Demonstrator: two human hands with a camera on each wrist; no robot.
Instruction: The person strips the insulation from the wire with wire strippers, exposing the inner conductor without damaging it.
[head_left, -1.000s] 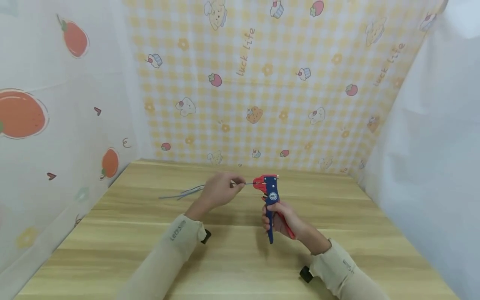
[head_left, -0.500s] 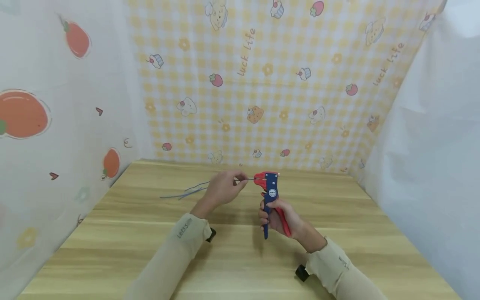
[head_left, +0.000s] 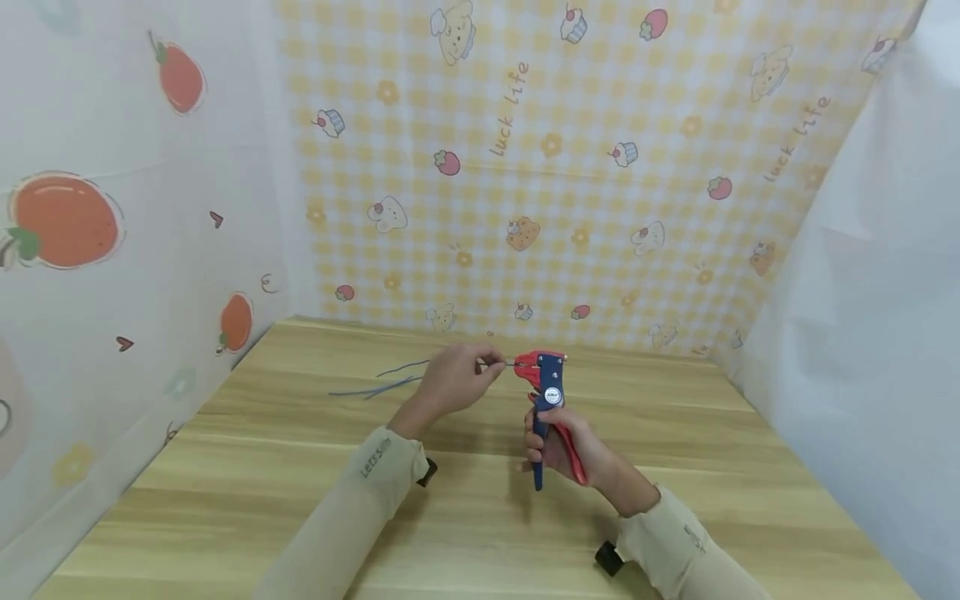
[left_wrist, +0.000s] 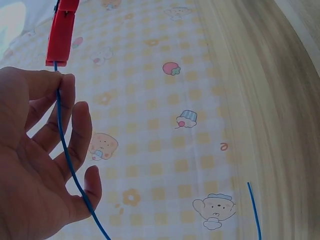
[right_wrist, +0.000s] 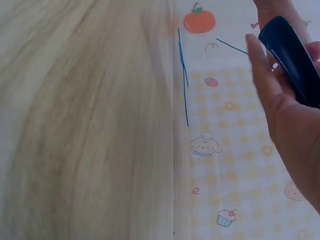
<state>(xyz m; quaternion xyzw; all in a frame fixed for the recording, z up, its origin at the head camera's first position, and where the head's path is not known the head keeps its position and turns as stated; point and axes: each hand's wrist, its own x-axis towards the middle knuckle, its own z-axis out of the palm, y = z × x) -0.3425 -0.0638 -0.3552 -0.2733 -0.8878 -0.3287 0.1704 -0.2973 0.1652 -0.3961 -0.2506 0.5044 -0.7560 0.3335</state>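
Here, my left grip (head_left: 456,379) pinches blue wire (left_wrist: 75,177), seemingly steadying it at the red-and-blue tool (head_left: 552,382) my right grip (head_left: 590,443) clasps.

Bench, right side: the pale wood-grain bench (head_left: 705,450) is lying open toward the white cloth wall (head_left: 862,317).
Wire gap: a thin blue wire (left_wrist: 61,132) is barring passage between the left fingers (left_wrist: 82,120) and the red-and-blue, pistol-shaped wire stripper (head_left: 552,383).
Bench, left side: loose blue wires (head_left: 375,391) are obstructing.
Backdrop: yellow-checked cloth (head_left: 525,192) is closing the far edge.
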